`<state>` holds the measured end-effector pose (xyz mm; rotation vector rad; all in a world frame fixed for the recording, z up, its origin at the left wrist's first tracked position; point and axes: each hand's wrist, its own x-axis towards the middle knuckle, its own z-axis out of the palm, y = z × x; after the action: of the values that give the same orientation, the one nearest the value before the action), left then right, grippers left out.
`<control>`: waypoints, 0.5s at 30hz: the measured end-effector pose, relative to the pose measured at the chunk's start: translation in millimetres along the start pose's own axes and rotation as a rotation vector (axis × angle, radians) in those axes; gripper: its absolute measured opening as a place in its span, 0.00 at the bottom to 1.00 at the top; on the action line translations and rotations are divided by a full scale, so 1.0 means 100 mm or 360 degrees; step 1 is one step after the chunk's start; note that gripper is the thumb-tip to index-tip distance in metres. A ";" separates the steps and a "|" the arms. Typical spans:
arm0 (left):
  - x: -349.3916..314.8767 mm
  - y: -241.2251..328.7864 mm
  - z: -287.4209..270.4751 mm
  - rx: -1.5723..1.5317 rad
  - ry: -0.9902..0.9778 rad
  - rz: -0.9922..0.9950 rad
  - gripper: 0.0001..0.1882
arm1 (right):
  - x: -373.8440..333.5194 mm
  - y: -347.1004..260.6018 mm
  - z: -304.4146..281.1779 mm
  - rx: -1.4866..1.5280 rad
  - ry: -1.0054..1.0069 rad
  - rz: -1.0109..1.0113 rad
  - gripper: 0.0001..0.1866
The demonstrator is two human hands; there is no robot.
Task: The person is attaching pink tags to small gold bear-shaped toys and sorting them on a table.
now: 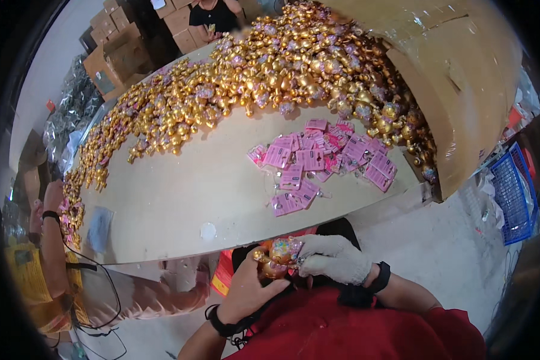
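Observation:
Close to my body, below the table's front edge, my left hand (255, 291) is wrapped round a shiny gold figurine (276, 259) with a multicoloured patterned patch on it. From the other side my right hand (336, 258), in a white glove, pinches at the figurine's right end. Whatever small part sits between the gloved fingers is hidden. Beyond my hands, pink cards (309, 159) in clear wrapping with small metal fittings lie in a loose heap on the table.
A large pile of gold figurines (270, 66) covers the far side of the pale table (180, 198). A cardboard sheet (456, 78) stands at the right, with a blue basket (513, 195) on the floor beyond. Co-workers sit at the left (54, 276) and far side (215, 21).

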<state>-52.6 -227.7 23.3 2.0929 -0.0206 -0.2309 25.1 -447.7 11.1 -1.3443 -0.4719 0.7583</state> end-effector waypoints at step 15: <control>-0.16 -0.09 0.06 0.0235 0.0230 -0.0087 0.54 | -0.13 0.04 -0.08 -0.0758 -0.0221 -0.0357 0.07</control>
<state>-70.3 -226.7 15.5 2.2542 0.1099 -0.1132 20.6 -462.5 7.7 -1.6476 -0.9415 0.5730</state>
